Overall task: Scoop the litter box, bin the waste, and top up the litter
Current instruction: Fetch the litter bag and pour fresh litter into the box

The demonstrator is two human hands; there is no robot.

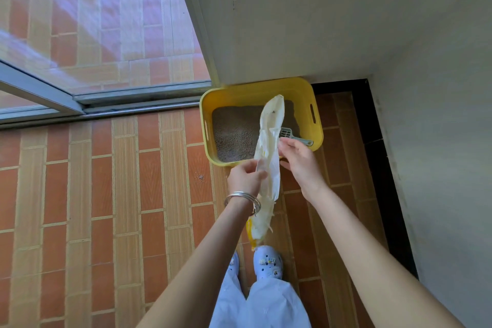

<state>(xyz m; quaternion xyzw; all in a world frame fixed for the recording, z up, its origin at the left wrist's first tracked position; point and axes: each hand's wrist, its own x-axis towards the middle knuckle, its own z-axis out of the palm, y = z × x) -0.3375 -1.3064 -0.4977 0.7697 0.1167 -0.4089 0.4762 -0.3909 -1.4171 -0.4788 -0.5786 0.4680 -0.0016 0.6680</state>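
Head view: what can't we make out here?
- Scoop: its head is partly behind the bag, so any load is hidden.
- Litter: too small and grainy to spot clumps; the bag covers a strip.
- Bag: crumpled flat between left hand and right hand; contents hidden.
- Box: near rim covered by hands and bag.
- Bin, spare litter: none in frame.
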